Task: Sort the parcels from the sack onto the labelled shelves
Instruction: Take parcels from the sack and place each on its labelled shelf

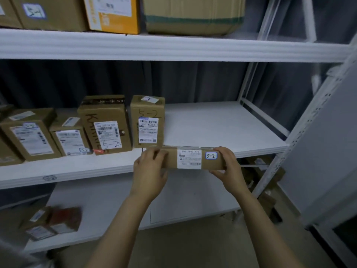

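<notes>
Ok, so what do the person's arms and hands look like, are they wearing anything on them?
Both are bare. The left hand and right hand have no gloves, and no ring, watch or wristband shows. The left forearm and right forearm are uncovered down to the picture's bottom edge, so no sleeve is in view.

Parcel: long brown cardboard box (193, 159), held level at the near edge of the middle shelf (222, 124); white shipping label, blue-edged sticker reading 5-2.
Left hand (149, 172): grips the box's left end.
Right hand (229, 167): grips the right end, thumb beneath.
Shelf row: brown boxes at left; the rightmost box (147, 120), marked 5-2, stands just behind the parcel.
Top shelf (173, 47): cartons, including an orange-and-white carton (114, 14).
Bottom shelf (183, 198): blurred parcels (52, 221), near left.
</notes>
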